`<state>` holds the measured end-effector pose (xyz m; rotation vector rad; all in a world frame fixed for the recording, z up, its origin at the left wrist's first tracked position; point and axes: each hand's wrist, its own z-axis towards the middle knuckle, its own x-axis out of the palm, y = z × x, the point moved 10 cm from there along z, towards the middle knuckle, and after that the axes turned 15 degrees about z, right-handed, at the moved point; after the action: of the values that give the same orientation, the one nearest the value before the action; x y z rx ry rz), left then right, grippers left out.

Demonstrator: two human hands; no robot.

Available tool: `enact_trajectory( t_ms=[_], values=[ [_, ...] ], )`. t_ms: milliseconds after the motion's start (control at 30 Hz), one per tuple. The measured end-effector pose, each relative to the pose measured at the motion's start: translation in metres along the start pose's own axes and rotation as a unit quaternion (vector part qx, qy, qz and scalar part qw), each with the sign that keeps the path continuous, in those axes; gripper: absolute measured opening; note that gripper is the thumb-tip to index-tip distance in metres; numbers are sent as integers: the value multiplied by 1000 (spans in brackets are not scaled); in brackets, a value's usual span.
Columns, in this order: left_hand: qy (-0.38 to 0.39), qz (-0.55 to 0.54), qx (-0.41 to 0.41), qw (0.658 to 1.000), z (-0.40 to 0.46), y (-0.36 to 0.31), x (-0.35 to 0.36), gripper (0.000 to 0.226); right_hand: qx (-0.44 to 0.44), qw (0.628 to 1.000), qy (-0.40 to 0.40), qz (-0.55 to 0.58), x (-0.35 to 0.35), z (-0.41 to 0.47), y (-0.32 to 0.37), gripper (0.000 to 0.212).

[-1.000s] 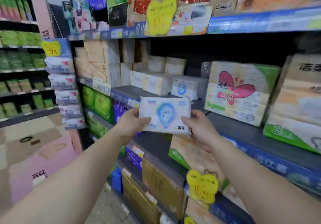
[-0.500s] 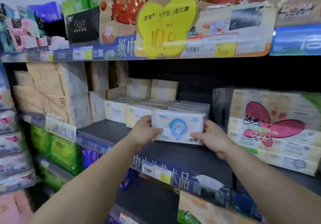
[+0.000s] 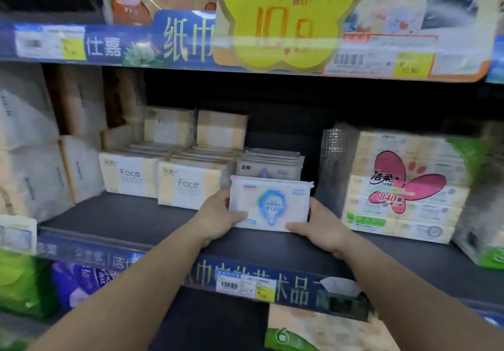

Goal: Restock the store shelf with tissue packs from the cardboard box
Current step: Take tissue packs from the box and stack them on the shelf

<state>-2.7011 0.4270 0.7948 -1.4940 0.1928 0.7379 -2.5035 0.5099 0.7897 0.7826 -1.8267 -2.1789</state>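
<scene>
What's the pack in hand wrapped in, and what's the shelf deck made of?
Tissue pack: looks like thin printed plastic film, slightly glossy; a crimped seal edge runs along its top. Shelf deck: probably painted metal, dark grey and matte, flat with no visible grain. Blur leaves both uncertain.

Tissue pack [image 3: 270, 205] upright between both hands

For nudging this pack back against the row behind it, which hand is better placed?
Roughly even, slightly the right hand: it cups the white tissue pack at its lower right corner, on the open side. The left hand is crowded by the Face pack.
</scene>
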Motion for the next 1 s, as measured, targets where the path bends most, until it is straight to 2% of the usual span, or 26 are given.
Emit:
enact_trajectory(
  t_ms=[67, 133, 200, 267, 333, 433, 467, 533, 600, 667, 700, 767, 833, 900, 1000],
  values=[
    [-29, -1, 11, 1000, -5, -9, -5, 60, 9, 1000, -2, 28, -1, -3, 1, 53],
    [-134, 83, 45, 987, -10, -29, -29, 87, 4, 994, -29, 106, -7, -5, 8, 53],
    [-249, 205, 113, 940, -24, -67, -53, 91, -36, 979, -90, 179, -20, -7, 28, 53],
    [-297, 289, 194, 889, -36, -112, -57, 84, -82, 960, -132, 232, -29, -8, 53, 51],
    [-271, 375, 228, 857, -34, -145, -49, 84, -115, 954, -131, 243, -24, -5, 77, 53],
    [-143, 472, 177, 851, -11, -146, -33, 81, -132, 969, -76, 195, 1, 2, 101, 45],
    [-107, 470, 163, 861, -6, -140, -30, 71, -133, 972, -60, 182, 8, 4, 104, 43],
    [-73, 390, 161, 904, -5, -127, -32, 46, -136, 975, -46, 167, 14, 4, 106, 41],
    [-78, 254, 144, 953, -4, -106, -44, 33, -131, 983, -57, 113, 8, 3, 101, 53],
    [-74, 61, 99, 990, -3, -72, -53, 35, -92, 991, -79, 52, -3, 2, 80, 74],
    [-68, -26, 72, 995, -5, -53, -51, 36, -63, 994, -70, 47, -5, 2, 64, 74],
    [-40, -125, 26, 991, -7, -20, -35, 35, -1, 997, -8, 78, 5, 1, 33, 61],
    [17, -171, -2, 985, -9, -2, -11, 38, 38, 995, 44, 76, 20, -1, 14, 49],
    [42, -161, -7, 986, -6, 1, -3, 41, 25, 998, 27, 53, 20, 1, 11, 42],
    [-12, -57, -6, 998, -2, -2, -16, 27, 16, 999, -6, 48, 12, 3, 12, 37]
  ],
)
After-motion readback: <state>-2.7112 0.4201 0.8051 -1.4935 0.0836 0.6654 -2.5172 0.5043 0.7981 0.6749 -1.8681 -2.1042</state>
